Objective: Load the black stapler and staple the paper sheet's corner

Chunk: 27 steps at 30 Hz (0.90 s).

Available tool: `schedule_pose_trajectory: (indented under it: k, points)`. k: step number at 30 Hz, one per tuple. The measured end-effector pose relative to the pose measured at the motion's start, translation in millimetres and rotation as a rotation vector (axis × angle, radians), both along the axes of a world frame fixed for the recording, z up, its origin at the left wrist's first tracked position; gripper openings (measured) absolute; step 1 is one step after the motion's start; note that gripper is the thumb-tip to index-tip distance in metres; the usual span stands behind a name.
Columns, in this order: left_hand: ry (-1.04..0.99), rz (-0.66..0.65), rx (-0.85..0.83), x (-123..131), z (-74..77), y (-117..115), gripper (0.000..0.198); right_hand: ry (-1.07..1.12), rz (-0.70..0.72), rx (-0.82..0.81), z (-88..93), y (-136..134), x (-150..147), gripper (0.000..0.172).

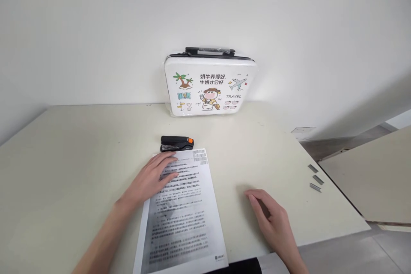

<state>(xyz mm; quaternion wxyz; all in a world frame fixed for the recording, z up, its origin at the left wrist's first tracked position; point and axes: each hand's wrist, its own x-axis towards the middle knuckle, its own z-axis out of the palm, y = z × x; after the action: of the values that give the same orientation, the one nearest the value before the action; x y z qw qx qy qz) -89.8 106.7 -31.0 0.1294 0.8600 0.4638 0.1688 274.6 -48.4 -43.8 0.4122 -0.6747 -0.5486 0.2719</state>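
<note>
My left hand [156, 174] lies flat, fingers stretched out, on the upper left of a sheaf of printed paper [189, 227]. Just beyond the top edge of the paper sits a black stapler [176, 143] with an orange button, close to the fingertips but not gripped. To the right of the paper, my right hand [271, 218] rests on the table with its fingers curled together and the thumb close against the forefinger. Nothing shows in it. Three strips of staples [315, 180] lie farther right, near the table's edge.
A white travel-print case [210, 85] with a black handle stands upright at the back of the pale table [80, 150], by the wall. Another pale surface [375, 175] is on the right, past the table's edge. Something black [240, 266] shows at the front edge.
</note>
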Motion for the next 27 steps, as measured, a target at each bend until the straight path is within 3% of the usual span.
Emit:
schedule_pose_trajectory:
  k: [5,9,14,17,21,24,27]
  points:
    - [-0.017,-0.018,0.049,-0.2,-1.3,0.0,0.046,-0.029,0.024,0.008,-2.0,0.4,1.7,0.041]
    - [-0.084,-0.040,0.165,6.2,6.8,-0.9,0.032,-0.014,0.026,-0.015,0.9,-0.4,0.7,0.042]
    - [-0.070,0.122,0.347,16.3,28.1,18.9,0.039,-0.022,0.066,0.008,0.8,0.3,3.9,0.042]
    - [0.012,0.089,0.281,16.9,39.2,46.2,0.046,0.009,0.055,0.004,1.2,-1.0,2.8,0.041]
    - [0.106,0.007,0.005,13.9,49.2,77.4,0.042,0.012,0.083,-0.020,3.6,-2.8,2.7,0.037]
    - [0.055,-0.007,-0.042,13.5,54.0,82.1,0.040,-0.007,0.107,-0.014,4.7,-2.5,4.6,0.036]
    - [-0.032,-0.077,0.053,20.1,60.1,71.0,0.038,-0.012,0.118,0.004,5.6,-1.1,5.3,0.037]
